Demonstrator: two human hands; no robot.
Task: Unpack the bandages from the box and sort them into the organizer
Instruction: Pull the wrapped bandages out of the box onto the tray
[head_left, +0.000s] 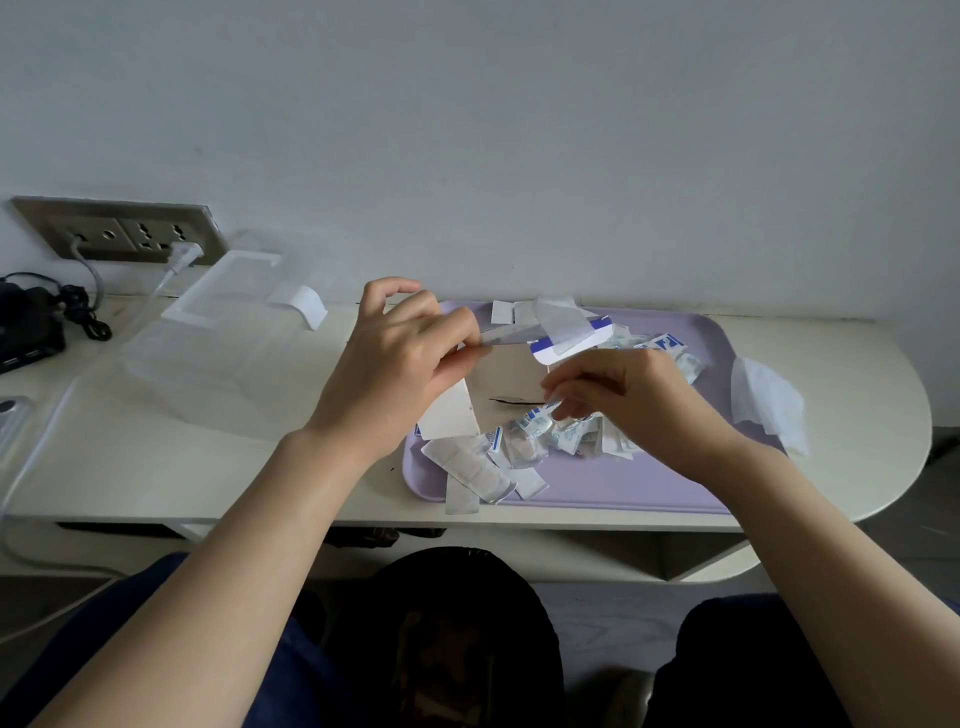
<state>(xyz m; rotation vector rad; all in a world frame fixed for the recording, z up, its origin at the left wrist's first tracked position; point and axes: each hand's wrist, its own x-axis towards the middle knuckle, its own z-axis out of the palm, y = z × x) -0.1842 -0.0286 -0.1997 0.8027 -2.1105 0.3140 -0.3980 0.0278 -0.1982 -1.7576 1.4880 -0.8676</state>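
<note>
An opened, flattened white and blue cardboard box (511, 379) lies over the purple tray (623, 488). My left hand (400, 358) holds the box's flap and pinches a long bandage strip (514, 335) above it. My right hand (623, 395) pinches a small wrapped bandage (553, 410) from the heap of wrapped bandages (540, 441) on the tray. Long white strips (470, 470) lie at the tray's front left corner. The clear plastic organizer (208, 332) stands to the left on the table.
A white tissue (769, 410) lies on the tray's right edge. A wall socket (124, 231) with a plugged cable and a black device (28, 322) sit at the far left. The table's (156, 467) front edge runs just below the tray.
</note>
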